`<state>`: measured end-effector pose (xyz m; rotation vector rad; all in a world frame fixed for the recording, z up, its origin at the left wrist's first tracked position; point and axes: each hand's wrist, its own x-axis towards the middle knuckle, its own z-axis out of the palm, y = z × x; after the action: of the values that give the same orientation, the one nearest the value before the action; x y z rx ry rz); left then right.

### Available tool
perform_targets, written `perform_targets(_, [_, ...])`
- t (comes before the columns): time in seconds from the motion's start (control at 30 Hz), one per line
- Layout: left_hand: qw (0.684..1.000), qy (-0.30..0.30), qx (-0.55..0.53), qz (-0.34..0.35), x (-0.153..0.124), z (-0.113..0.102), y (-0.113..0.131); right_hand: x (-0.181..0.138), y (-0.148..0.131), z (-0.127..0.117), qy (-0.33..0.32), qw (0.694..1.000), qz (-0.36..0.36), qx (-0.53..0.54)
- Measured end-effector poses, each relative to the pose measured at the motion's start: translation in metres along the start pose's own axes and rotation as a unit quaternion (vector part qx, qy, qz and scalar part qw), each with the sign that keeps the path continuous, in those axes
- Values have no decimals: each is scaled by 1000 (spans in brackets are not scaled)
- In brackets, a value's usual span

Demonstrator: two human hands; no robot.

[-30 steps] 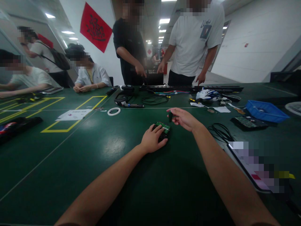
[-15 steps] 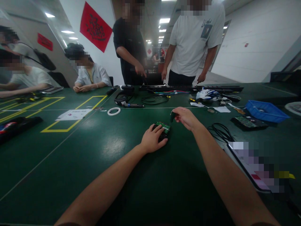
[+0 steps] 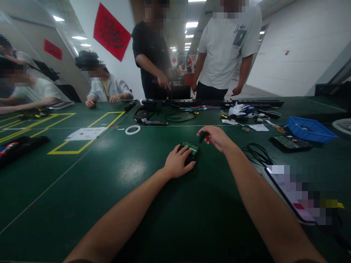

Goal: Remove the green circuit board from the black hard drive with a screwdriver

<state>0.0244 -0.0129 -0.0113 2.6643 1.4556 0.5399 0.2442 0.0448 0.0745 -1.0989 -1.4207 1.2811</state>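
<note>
Head view: glossy dark-green table (image 3: 131, 212), lower frame; tilted red paper square (image 3: 112, 32), upper left. Centre: left hand (image 3: 177, 163) spread on black-and-green circuit-board unit (image 3: 193, 149); right hand (image 3: 215, 138) pinching dark-handled tool (image 3: 202, 137).

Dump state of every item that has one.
Circuit board: green side exposed, partly covered by left grip
Screwdriver: tilted, held in right grip
Other board: green side exposed
Tape roll: flat
Tablet: screen lit
Blue basket: open-topped
Cable by tablet: loosely coiled
</note>
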Motion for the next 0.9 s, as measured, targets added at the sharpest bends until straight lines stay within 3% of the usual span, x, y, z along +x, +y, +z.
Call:
perform_targets(0.23, [1000, 0, -3, -1, 0, 1, -1, 0, 0, 1, -28, 997, 50, 46])
perform_targets(0.57, [1000, 2, -11, -6, 0, 2, 0, -3, 3, 3, -76, 993, 58, 74])
perform_targets(0.9, [1000, 1, 1, -2, 1, 3, 0, 0, 5, -1, -69, 988, 62, 124])
